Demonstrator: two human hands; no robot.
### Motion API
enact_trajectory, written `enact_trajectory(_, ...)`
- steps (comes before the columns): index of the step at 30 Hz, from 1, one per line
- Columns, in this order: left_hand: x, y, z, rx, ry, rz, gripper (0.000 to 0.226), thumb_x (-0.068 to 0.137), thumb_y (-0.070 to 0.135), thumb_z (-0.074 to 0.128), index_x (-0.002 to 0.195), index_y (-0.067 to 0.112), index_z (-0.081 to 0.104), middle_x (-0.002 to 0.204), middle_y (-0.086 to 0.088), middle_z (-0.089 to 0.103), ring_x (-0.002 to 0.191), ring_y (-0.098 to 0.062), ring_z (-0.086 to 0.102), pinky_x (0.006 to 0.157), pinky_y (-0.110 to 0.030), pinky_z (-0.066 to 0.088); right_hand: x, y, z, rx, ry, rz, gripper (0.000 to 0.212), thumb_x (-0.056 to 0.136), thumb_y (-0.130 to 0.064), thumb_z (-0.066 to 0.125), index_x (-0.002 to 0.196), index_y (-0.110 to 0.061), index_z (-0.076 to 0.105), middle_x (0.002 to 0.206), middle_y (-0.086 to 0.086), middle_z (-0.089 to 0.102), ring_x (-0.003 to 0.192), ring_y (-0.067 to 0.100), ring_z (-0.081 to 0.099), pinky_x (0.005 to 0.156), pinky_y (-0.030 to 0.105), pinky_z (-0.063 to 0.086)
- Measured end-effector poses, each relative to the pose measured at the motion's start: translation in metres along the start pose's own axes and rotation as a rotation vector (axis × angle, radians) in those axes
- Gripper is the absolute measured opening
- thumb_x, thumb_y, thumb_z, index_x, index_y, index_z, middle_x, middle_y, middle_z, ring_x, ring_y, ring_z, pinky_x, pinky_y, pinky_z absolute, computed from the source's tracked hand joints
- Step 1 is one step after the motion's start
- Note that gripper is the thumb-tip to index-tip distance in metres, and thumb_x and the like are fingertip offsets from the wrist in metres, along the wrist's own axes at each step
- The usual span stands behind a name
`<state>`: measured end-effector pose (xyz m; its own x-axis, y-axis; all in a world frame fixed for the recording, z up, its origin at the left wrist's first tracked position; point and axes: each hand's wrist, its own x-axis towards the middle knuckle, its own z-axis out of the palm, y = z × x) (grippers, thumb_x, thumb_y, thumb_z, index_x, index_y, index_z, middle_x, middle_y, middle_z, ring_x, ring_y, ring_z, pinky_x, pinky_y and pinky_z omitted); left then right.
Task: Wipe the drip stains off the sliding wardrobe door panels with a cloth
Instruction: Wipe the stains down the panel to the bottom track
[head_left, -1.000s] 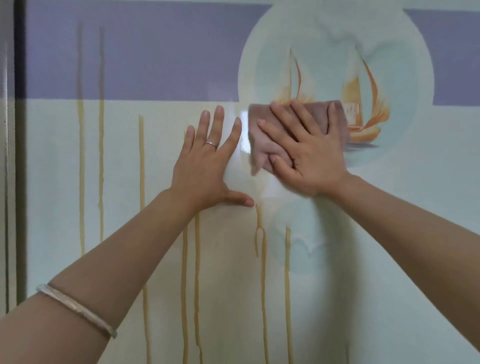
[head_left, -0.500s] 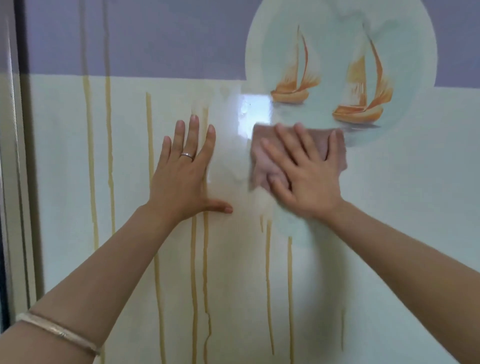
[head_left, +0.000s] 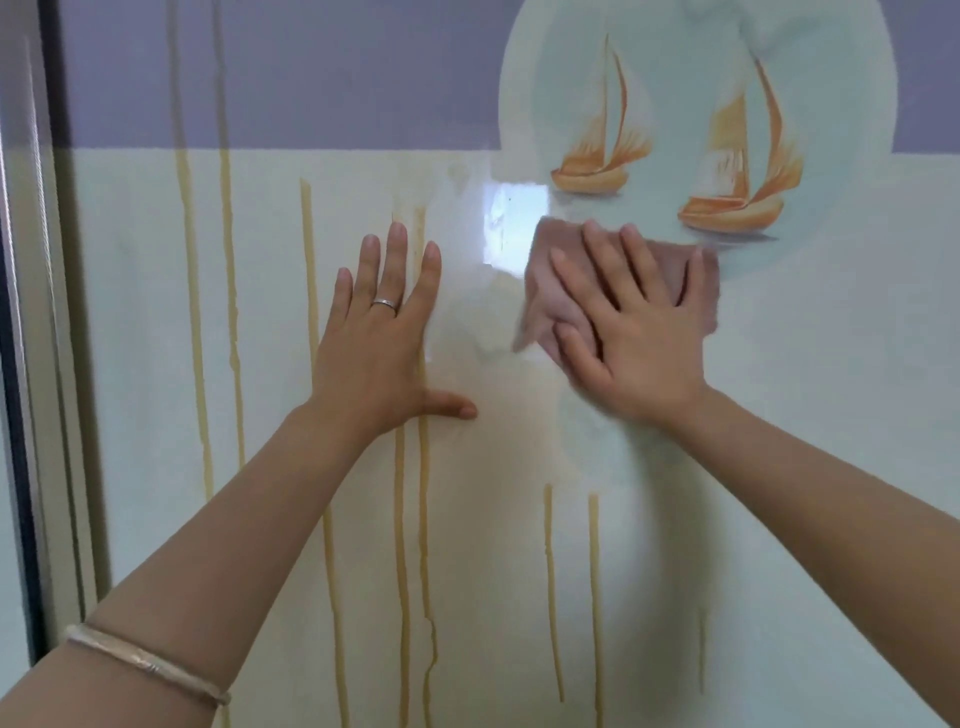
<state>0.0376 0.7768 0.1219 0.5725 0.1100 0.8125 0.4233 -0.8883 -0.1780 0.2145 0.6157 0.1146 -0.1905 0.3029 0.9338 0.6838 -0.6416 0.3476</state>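
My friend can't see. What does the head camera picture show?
A right hand presses a pink cloth flat against a pale wardrobe door, just below two painted sailboats. The left hand rests flat beside it, and yellow drip stains run down the door.

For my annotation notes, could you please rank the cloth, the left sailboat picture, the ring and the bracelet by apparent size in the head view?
1. cloth, partly covered by the right hand
2. left sailboat picture
3. bracelet, enlarged by nearness
4. ring
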Motion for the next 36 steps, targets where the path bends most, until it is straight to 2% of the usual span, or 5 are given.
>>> enact_trajectory(4,0.001,-0.001,0.003,0.011,0.010,0.003,0.139,0.050,0.079,0.060,0.143,0.020,-0.026,0.144,-0.004,-0.039,0.139,-0.029,-0.027,0.111,-0.038,-0.015,0.010,-0.020,0.013,0.056,0.088,0.330,0.059,0.093,-0.041,0.030,0.150,-0.024,0.033,0.157,0.007,0.027,0.145,0.031,0.018,0.106,0.070,0.000)
enact_trajectory(12,-0.001,0.001,-0.001,-0.025,-0.016,0.000,0.139,0.040,0.082,0.044,0.147,0.018,-0.016,0.153,-0.012,-0.023,0.141,-0.031,-0.021,0.112,-0.042,-0.011,-0.073,-0.039,0.008,0.056,-0.030,-0.180,0.055,0.095,-0.049,0.029,0.145,-0.030,0.035,0.155,0.003,0.030,0.143,0.030,0.024,0.106,0.070,0.006)
enact_trajectory(18,0.001,-0.002,0.006,-0.016,-0.001,0.003,0.138,0.040,0.082,0.045,0.144,0.021,-0.021,0.152,-0.011,-0.027,0.140,-0.030,-0.024,0.112,-0.041,-0.012,-0.011,-0.021,0.017,-0.045,0.041,0.303,0.057,0.093,-0.044,0.034,0.147,-0.026,0.040,0.156,0.009,0.030,0.143,0.031,0.023,0.110,0.064,0.002)
enact_trajectory(23,0.002,-0.001,0.003,-0.047,0.002,0.004,0.140,0.036,0.085,0.039,0.147,0.020,-0.015,0.153,-0.011,-0.024,0.140,-0.031,-0.022,0.112,-0.042,-0.012,-0.103,-0.058,0.011,-0.009,-0.228,-0.074,0.038,0.087,-0.050,0.040,0.089,-0.035,0.075,0.092,-0.005,0.072,0.093,0.020,0.062,0.078,0.044,0.029)
enact_trajectory(36,-0.009,0.004,0.002,-0.041,-0.009,-0.039,0.139,0.039,0.086,0.038,0.147,0.016,-0.014,0.151,-0.019,-0.025,0.139,-0.036,-0.022,0.112,-0.044,-0.011,-0.107,-0.053,0.019,0.020,0.009,0.081,0.058,0.094,-0.049,0.034,0.149,-0.028,0.030,0.159,0.004,0.022,0.147,0.029,0.012,0.107,0.071,0.002)
